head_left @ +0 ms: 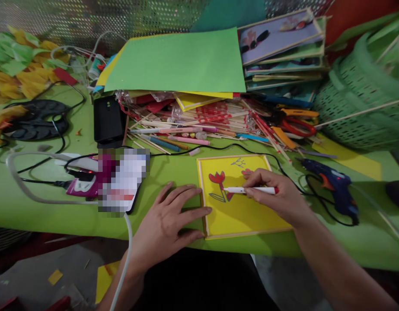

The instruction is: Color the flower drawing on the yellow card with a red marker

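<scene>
Yellow card (251, 220) by the worktop's (72, 218) front edge. White marker (266, 190) over it, long axis near-parallel to that edge, tip leftward at red tulip (217, 177); your right fingers (259, 176) clamp it. Left fingers (193, 214), spread, touch the card's left border.

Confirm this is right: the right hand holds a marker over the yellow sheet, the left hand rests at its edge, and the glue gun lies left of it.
No: the head view shows the glue gun lying right of the yellow sheet. The right hand, marker and left hand are as stated.
</scene>
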`<state>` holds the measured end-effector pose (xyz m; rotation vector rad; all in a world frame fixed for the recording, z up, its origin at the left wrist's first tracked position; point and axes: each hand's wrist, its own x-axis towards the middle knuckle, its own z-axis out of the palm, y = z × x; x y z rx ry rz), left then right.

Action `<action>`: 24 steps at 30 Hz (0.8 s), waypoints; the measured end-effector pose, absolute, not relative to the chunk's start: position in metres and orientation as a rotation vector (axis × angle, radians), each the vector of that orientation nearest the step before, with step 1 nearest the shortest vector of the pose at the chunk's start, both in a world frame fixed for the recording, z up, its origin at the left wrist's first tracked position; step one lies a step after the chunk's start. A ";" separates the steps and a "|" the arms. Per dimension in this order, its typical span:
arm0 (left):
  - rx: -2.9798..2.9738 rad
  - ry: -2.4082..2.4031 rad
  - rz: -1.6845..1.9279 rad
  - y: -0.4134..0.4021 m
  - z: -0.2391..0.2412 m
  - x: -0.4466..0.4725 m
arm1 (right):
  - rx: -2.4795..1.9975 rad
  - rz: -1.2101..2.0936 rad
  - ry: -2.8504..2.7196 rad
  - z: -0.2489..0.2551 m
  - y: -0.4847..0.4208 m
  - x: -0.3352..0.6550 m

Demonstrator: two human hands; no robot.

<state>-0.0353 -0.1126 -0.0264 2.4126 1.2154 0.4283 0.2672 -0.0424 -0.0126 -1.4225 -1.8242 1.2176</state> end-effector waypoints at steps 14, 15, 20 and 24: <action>2.415 1.216 0.433 -0.114 -0.027 -0.035 | -1.443 1.225 -1.772 -0.012 -0.042 0.267; 2.415 1.214 0.433 -0.114 -0.026 -0.035 | -1.451 1.226 -1.765 -0.013 -0.042 0.268; 2.411 1.218 0.436 -0.113 -0.025 -0.034 | -1.453 1.249 -1.743 -0.011 -0.042 0.268; 2.415 1.214 0.441 -0.113 -0.026 -0.034 | -1.459 1.248 -1.741 -0.009 -0.042 0.267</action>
